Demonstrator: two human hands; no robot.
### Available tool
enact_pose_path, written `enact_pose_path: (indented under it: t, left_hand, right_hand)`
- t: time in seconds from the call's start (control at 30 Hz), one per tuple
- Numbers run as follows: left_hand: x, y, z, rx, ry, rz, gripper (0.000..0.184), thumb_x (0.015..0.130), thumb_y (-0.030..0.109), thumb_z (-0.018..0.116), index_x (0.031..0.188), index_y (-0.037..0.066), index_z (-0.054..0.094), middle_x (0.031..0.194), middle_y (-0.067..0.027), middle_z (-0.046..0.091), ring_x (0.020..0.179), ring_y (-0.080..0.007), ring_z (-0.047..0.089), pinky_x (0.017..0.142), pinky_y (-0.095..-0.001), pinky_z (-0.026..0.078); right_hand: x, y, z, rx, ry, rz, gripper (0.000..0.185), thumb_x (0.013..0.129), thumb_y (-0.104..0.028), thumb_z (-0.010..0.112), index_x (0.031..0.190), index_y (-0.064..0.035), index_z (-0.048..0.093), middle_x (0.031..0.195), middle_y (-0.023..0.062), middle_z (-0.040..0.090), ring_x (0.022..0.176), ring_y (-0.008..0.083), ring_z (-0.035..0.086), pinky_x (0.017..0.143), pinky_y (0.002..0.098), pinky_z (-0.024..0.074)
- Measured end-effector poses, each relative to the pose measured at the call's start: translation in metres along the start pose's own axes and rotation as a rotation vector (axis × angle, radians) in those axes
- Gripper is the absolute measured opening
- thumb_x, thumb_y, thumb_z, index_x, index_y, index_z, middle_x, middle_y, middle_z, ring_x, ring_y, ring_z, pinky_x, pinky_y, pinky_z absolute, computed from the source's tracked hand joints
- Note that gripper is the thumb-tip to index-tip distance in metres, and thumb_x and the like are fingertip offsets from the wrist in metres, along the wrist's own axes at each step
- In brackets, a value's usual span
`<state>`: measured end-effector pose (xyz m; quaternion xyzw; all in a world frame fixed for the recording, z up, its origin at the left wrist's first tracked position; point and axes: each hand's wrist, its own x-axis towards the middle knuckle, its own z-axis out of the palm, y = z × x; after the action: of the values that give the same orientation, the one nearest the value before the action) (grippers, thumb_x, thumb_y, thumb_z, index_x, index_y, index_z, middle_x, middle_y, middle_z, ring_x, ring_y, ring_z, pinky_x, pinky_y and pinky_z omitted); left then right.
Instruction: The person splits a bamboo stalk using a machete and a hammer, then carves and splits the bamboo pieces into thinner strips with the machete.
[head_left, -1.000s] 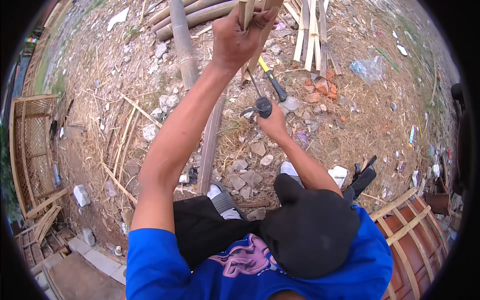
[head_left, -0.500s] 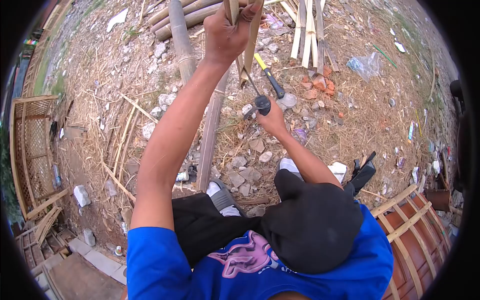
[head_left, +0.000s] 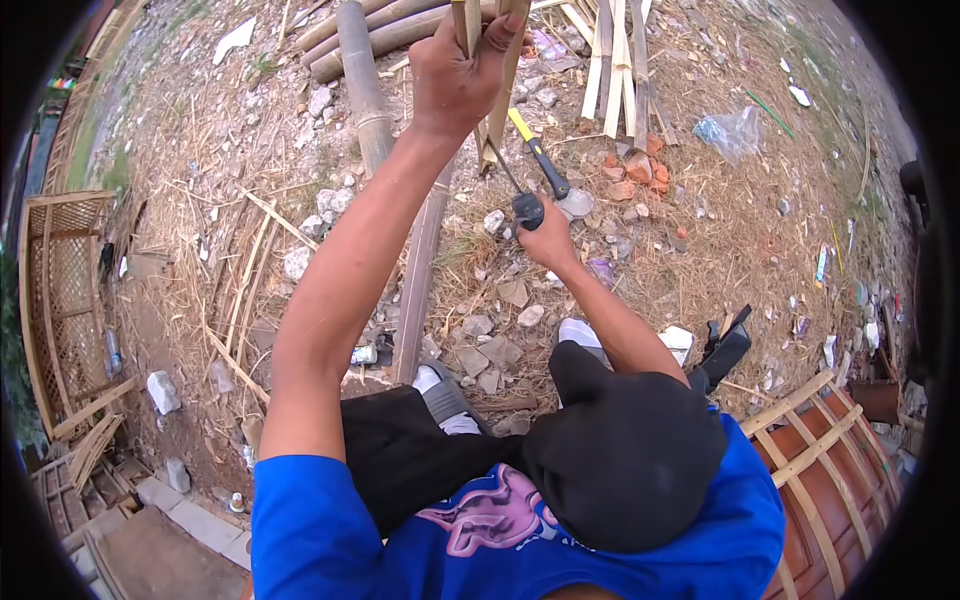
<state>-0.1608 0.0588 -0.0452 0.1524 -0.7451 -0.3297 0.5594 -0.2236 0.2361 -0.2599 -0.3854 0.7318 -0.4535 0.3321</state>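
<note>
At the top of the head view, my left hand (head_left: 462, 85) is closed around a split bamboo piece (head_left: 500, 112), held upright with its lower end near the ground. My right hand (head_left: 547, 240) grips the black handle (head_left: 528, 209) of a long thin-bladed knife. Its narrow blade (head_left: 507, 170), seen nearly edge-on, slants up and left toward the bamboo's lower end; whether they touch I cannot tell. Just beyond the right hand, a tool with a yellow-and-black handle (head_left: 541, 160) lies on the ground.
Bamboo poles (head_left: 362, 90) lie ahead, and pale split strips (head_left: 618, 75) are piled to their right. Broken red brick (head_left: 640, 175), stones and a plastic bag (head_left: 730, 135) litter the straw-covered ground. A lattice panel (head_left: 72, 300) stands left; a slatted wooden frame (head_left: 820, 450) is at right.
The knife handle has turned slightly in my right hand, and the blade has shifted a little. My left hand has stayed almost in place on the bamboo.
</note>
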Motion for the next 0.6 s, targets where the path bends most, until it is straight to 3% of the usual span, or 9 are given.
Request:
enact_pose_path:
  t: [0.07, 0.17, 0.27, 0.37, 0.47, 0.5, 0.6]
  left_hand:
    - [-0.002, 0.000, -0.001, 0.153, 0.013, 0.125, 0.015, 0.096, 0.016, 0.065, 0.091, 0.002, 0.063, 0.075, -0.0056, 0.063, 0.072, -0.0131, 0.061, 0.062, -0.0302, 0.048]
    - [-0.006, -0.005, -0.002, 0.153, -0.015, 0.122, 0.015, 0.096, 0.016, 0.066, 0.091, 0.002, 0.064, 0.073, -0.0054, 0.063, 0.071, -0.0131, 0.061, 0.060, -0.0310, 0.047]
    - [-0.004, -0.003, 0.002, 0.067, 0.020, 0.001, 0.018, 0.095, 0.018, 0.067, 0.089, 0.001, 0.064, 0.074, -0.0046, 0.063, 0.071, -0.0133, 0.061, 0.062, -0.0312, 0.048]
    - [0.007, 0.001, -0.002, -0.016, 0.037, -0.245, 0.022, 0.096, 0.021, 0.066, 0.090, 0.001, 0.065, 0.079, -0.0071, 0.066, 0.077, -0.0125, 0.062, 0.066, -0.0301, 0.050]
    - [0.021, 0.002, -0.018, 0.189, 0.008, -0.050, 0.029, 0.096, 0.027, 0.066, 0.101, -0.001, 0.064, 0.088, -0.0103, 0.070, 0.081, -0.0128, 0.064, 0.069, -0.0302, 0.051]
    - [0.020, -0.007, -0.027, 0.122, -0.086, -0.206, 0.056, 0.092, 0.038, 0.069, 0.127, -0.003, 0.052, 0.106, -0.0148, 0.069, 0.097, -0.0181, 0.066, 0.080, -0.0328, 0.053]
    - [0.032, 0.020, -0.035, -0.339, -0.257, -0.127, 0.092, 0.085, 0.050, 0.073, 0.144, -0.002, 0.026, 0.124, -0.0160, 0.062, 0.117, -0.0283, 0.060, 0.097, -0.0383, 0.050]
  right_hand:
    - [0.002, 0.009, 0.004, 0.029, 0.008, -0.004, 0.035, 0.072, -0.004, 0.070, 0.106, -0.0030, 0.063, 0.092, 0.0131, 0.069, 0.086, 0.0248, 0.067, 0.081, 0.0340, 0.0504]
    - [0.005, 0.013, 0.000, 0.001, 0.001, -0.008, 0.036, 0.072, -0.005, 0.069, 0.107, -0.0037, 0.063, 0.093, 0.0130, 0.069, 0.086, 0.0246, 0.067, 0.082, 0.0337, 0.0504]
    - [0.006, 0.010, -0.005, -0.043, -0.024, 0.013, 0.035, 0.073, -0.006, 0.070, 0.108, -0.0042, 0.062, 0.092, 0.0133, 0.069, 0.086, 0.0248, 0.067, 0.081, 0.0345, 0.0505]
    - [0.007, 0.004, -0.006, -0.066, -0.029, 0.004, 0.036, 0.074, -0.007, 0.070, 0.109, -0.0043, 0.061, 0.092, 0.0136, 0.069, 0.085, 0.0250, 0.067, 0.081, 0.0351, 0.0506]
    - [-0.001, -0.018, -0.010, -0.038, -0.027, 0.020, 0.038, 0.075, -0.008, 0.071, 0.111, -0.0041, 0.060, 0.092, 0.0138, 0.069, 0.086, 0.0261, 0.067, 0.080, 0.0353, 0.0506]
    - [-0.004, -0.027, -0.013, -0.026, -0.016, 0.026, 0.038, 0.075, -0.008, 0.071, 0.111, -0.0042, 0.059, 0.092, 0.0138, 0.069, 0.086, 0.0265, 0.068, 0.080, 0.0352, 0.0506]
    - [-0.016, -0.045, -0.025, -0.017, 0.016, -0.009, 0.040, 0.078, -0.009, 0.070, 0.116, -0.0054, 0.058, 0.096, 0.0130, 0.069, 0.088, 0.0272, 0.068, 0.081, 0.0348, 0.0506]
